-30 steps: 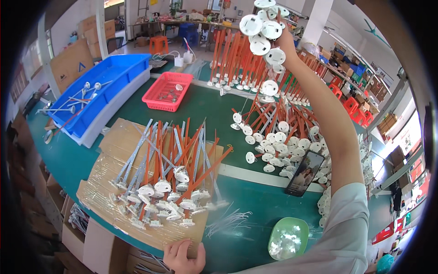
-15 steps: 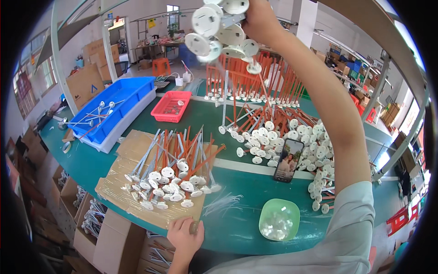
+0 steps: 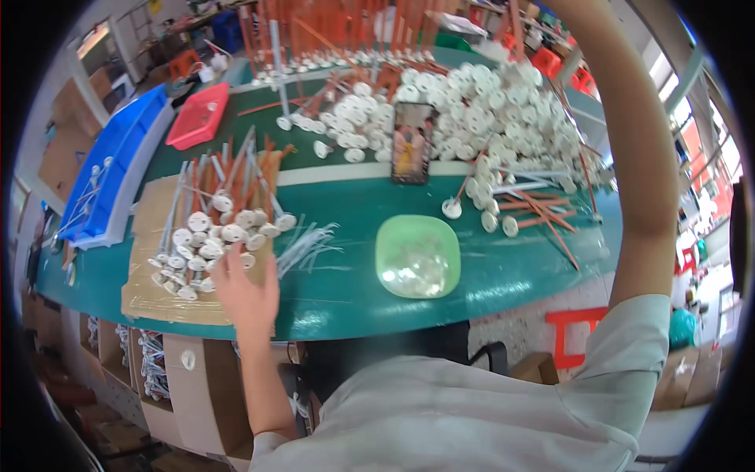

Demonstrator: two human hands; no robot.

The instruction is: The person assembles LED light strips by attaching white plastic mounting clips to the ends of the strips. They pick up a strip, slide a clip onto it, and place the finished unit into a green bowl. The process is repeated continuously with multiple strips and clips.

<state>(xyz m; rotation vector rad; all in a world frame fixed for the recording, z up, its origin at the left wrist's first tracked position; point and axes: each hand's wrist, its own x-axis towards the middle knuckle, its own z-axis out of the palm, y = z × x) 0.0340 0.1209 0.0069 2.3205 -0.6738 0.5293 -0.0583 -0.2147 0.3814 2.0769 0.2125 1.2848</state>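
Note:
My left hand [image 3: 250, 295] is at the near edge of a bundle of rods with round white discs [image 3: 206, 244]. Its fingers are spread, and the fingertips reach the nearest discs; nothing is gripped. The grey and orange-brown rods point away from me on a flattened cardboard sheet [image 3: 149, 299]. My right forearm [image 3: 641, 149] stretches up past the top edge, so the right hand is out of view. Below it, a large heap of white-disc rods [image 3: 503, 110] covers the back right. Thin white plastic ties [image 3: 311, 248] lie right of the cardboard.
A green bowl [image 3: 417, 287] with small clear-white pieces stands in front of me. A phone [image 3: 411, 149] leans on the heap. Beyond are a red basket [image 3: 197, 118], a blue bin [image 3: 118, 157] and upright orange rods [image 3: 346, 31]. Open cartons [image 3: 197, 393] stand below the table's left edge.
My view has shifted right and down. The left hand has gone from closed to spread, reaching the discs on the cardboard. The right hand, earlier raised by a white-disc cluster, has left the picture.

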